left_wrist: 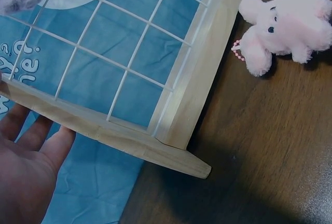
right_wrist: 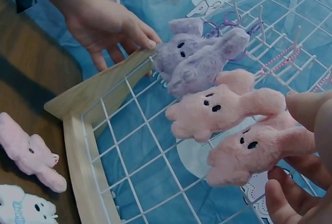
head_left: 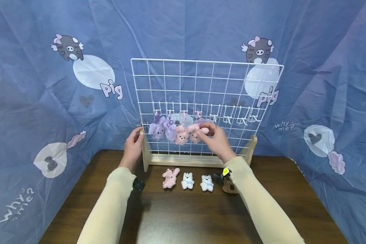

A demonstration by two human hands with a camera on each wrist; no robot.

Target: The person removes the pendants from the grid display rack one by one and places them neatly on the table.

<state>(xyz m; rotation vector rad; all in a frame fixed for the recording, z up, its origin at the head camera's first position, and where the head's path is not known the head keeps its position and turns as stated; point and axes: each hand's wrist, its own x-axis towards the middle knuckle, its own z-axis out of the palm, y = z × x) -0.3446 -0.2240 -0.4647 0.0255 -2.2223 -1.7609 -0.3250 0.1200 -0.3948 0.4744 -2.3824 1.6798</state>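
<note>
right hand (head_left: pixel 216 140): pinching held pink plush (head_left: pixel 195 136), thumb on the near side at the ear, fingers behind
held pink plush: ears up, in front of the wire grid (head_left: pixel 180 61), just below the fourth hook (head_left: pixel 198 114) from the left; pink chain up at hook level; share of weight on hook vs hand, cannot tell
left hand (head_left: pixel 133 146): gripping left post (left_wrist: pixel 129 142) of the wooden stand (head_left: pixel 183 160) near its top, fingers around the outer side
hooks 1 and 2: first purple plush (head_left: pixel 157 130), then second purple plush (head_left: pixel 170 132), hanging side by side
hook 3: hung pink plush (head_left: pixel 182 135), touching the held one
further right: four more white hooks (head_left: pixel 227 119) in the same row
table (head_left: pixel 170 217), left to right: loose pink plush (head_left: pixel 169 178), two white plushes (head_left: pixel 206 183), brown plush (head_left: pixel 229 187) partly hidden by right sleeve (head_left: pixel 256 196)
behind: blue backdrop (head_left: pixel 201 30) with pig prints
</note>
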